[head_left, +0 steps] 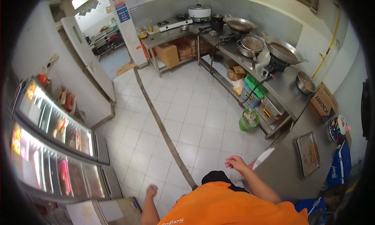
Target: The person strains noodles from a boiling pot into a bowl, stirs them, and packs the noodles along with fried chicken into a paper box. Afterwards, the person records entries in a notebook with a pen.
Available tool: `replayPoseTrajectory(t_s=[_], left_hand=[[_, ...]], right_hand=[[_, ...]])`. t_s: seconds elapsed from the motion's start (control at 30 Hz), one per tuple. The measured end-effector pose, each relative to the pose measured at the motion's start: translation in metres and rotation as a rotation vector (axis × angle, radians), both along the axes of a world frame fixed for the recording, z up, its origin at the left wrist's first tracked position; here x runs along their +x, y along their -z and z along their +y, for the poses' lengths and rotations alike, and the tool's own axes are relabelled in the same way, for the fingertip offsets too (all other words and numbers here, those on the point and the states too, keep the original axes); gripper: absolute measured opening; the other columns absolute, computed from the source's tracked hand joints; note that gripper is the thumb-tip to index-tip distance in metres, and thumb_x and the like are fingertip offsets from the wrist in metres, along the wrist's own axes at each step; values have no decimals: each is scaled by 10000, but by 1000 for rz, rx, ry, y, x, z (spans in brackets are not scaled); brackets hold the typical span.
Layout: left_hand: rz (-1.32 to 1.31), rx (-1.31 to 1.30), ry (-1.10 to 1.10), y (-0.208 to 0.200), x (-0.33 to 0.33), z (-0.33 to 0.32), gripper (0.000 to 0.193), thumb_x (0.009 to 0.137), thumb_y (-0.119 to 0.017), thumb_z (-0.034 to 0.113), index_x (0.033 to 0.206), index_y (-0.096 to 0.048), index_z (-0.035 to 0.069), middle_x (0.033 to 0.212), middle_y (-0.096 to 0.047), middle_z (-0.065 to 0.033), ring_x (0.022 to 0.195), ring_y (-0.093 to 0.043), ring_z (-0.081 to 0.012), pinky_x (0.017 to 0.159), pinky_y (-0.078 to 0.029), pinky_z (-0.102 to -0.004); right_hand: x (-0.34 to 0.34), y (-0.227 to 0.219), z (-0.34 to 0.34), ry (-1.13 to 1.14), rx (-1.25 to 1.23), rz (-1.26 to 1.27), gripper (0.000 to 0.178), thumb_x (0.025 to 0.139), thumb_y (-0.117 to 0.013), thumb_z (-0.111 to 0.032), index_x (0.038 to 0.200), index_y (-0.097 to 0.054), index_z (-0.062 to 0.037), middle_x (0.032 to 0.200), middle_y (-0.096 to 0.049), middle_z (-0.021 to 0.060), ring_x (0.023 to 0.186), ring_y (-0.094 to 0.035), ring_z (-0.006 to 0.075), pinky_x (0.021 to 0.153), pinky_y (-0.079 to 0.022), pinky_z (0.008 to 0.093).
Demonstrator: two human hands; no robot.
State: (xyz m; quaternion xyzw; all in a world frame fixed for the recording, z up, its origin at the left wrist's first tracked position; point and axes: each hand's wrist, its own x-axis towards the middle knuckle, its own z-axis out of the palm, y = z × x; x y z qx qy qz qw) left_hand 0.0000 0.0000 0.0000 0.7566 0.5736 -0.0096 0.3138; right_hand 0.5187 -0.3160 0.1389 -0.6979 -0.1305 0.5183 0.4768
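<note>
The right hand [235, 162] is over the floor [195, 119], near the front edge of the right-hand bench [279, 174]. Its fingers are half bent and a bit apart, and it looks like it has nothing in it. The left hand [151, 190] is low, near the grey box [121, 210]. Its fingers curl in, so I cannot tell if they hide something small.

The metal tray [308, 154] is nearest to the right hand. It lies flat on the bench, between the front edge and the wall edge, with brown bits inside. No hand touches it.

This looks like a bit of walking. To do it well, I think small, slow steps are best. Watch the long brown strip [156, 123] in the floor, keep the right elbow off the bench edge, and go wide of the green bin [249, 119].
</note>
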Motion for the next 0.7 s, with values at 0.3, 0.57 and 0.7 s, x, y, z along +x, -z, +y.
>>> replayPoseTrajectory(t_s=[0.3,0.57,0.7], left_hand=[[-737,10,-60,-150,326,336,154,990,-581,82,1119,-609,2,970,-688,-82,872,-641,-147,819,-525,-288],[-94,-681,57,35,281,328,493,1005,-446,461,1159,-728,87,1065,-735,-168,926,-688,-279,863,-540,-438],[265,-676,-91,52,312,383,485,1000,-451,457,1131,-733,85,1051,-733,-178,931,-689,-287,861,-540,-438]], right_hand=[[161,98,115,627,-132,125,138,941,-590,-124,1017,-645,-23,836,-710,110,654,-685,177,497,-492,272],[373,116,408,159,-1,-156,92,891,-644,-102,946,-635,-29,840,-671,81,678,-655,169,593,-530,311],[467,90,582,42,82,-234,134,920,-579,-26,1044,-609,14,916,-663,93,832,-660,177,713,-586,326]])
